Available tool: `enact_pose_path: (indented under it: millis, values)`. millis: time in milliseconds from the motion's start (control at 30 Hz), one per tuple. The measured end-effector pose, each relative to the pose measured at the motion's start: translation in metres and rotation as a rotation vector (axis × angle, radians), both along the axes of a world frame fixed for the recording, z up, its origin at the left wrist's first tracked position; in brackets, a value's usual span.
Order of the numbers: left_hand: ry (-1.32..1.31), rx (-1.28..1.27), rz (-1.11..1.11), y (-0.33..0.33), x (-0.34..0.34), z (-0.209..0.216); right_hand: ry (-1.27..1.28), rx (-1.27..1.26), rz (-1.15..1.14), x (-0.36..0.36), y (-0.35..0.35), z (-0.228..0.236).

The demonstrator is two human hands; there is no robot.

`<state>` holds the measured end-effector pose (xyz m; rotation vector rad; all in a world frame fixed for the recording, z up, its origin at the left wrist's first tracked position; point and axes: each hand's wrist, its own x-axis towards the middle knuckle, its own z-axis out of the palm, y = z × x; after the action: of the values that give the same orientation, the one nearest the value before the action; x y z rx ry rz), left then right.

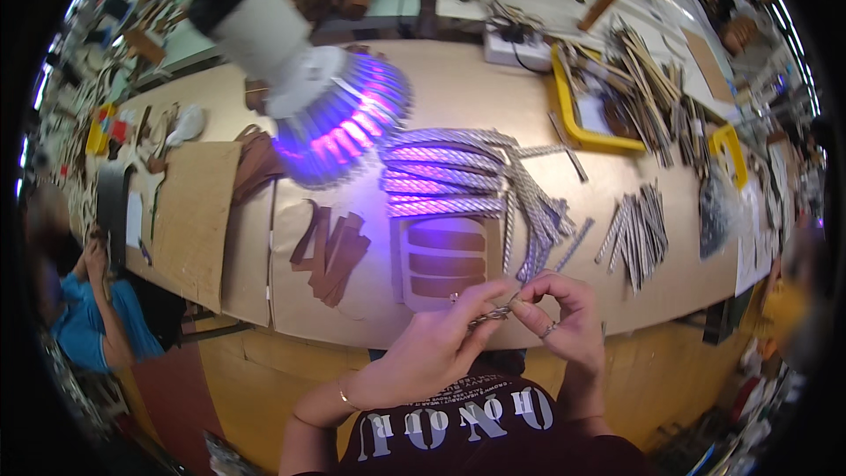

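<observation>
Your two hands meet low in the view, just in front of the near edge of a beige worktable (458,79). Between them is a short braided strip (491,316), dark and silvery, partly hidden by your fingers. Your left hand (432,344) pinches it between thumb and fingers; your right hand (568,322) is drawn to a narrow pinch at its far end. Whether anything else is tucked in either palm, you cannot tell from here.

The strip looks light and flexible, with a smooth, perhaps slightly slippery surface; its cut end may fray, so a fingertip grip close behind that end should suit it best, the other hand steadying the length.

Beyond your hands lie three flat brown pieces (448,263) in a row, then a thick bundle of braided straps (445,178) under a lamp (339,115) glowing violet. Loose brown strips (335,256) lie to the left, thin grey strips (636,234) to the right.
</observation>
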<state>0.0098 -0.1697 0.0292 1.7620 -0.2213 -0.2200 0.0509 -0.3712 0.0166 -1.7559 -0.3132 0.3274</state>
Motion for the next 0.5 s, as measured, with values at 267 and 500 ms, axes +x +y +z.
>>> enact_pose_path:
  millis: [267, 500]
  values:
    - [-0.009, 0.029, -0.052, -0.055, -0.005, -0.049, 0.012, -0.145, -0.190, -0.041, -0.058, -0.024]
    - [-0.507, 0.246, -0.033, -0.085, -0.009, -0.105, 0.134, -0.166, -0.218, -0.055, -0.087, -0.041]
